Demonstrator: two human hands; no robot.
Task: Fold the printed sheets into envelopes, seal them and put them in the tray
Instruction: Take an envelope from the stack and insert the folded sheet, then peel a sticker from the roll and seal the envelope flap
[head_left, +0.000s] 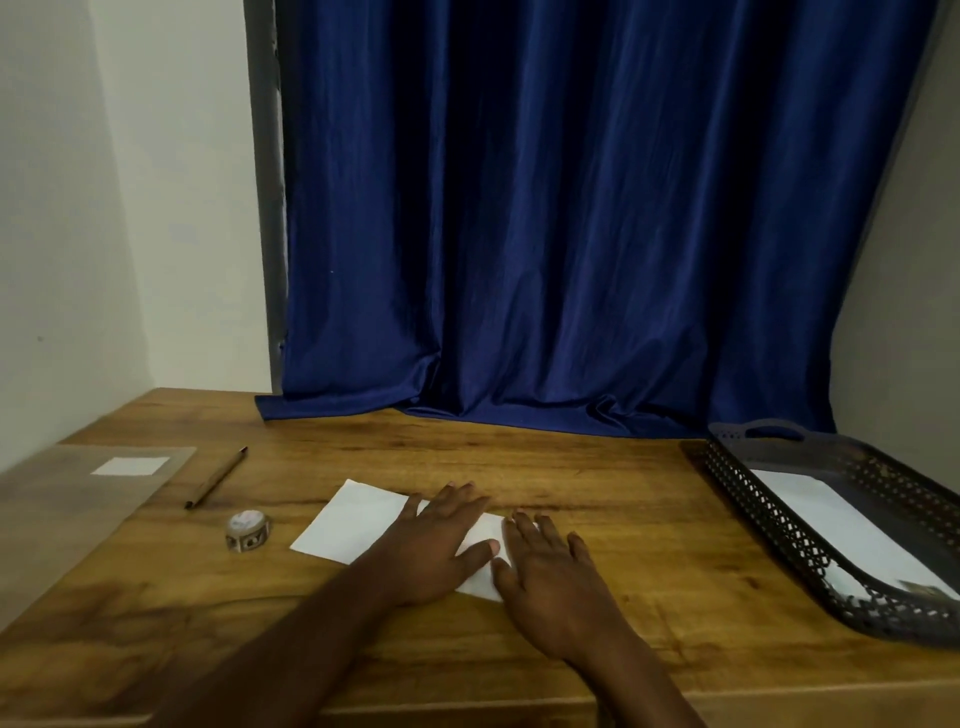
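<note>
Both hands lie flat, fingers straight, on 1 white sheet (358, 519) on the wooden table (597, 493). The left hand (436, 540) presses the sheet's middle, its thumb stretched toward the right hand (550, 566), which covers the sheet's right end; neither hand curls round anything. The uncovered part of the sheet spreads out to the left of the left hand.

Further left of that hand stands a small tape roll (248, 530), and beyond it lies a pen (215, 477), tilted. Past the pen, at the table's left edge, a clear plastic sleeve (62, 499) holds a small white slip (131, 466).

Well to the right of the right hand sits a dark perforated tray (748, 499) with a white envelope (831, 525) inside. A blue curtain (571, 208) hangs behind the table.
</note>
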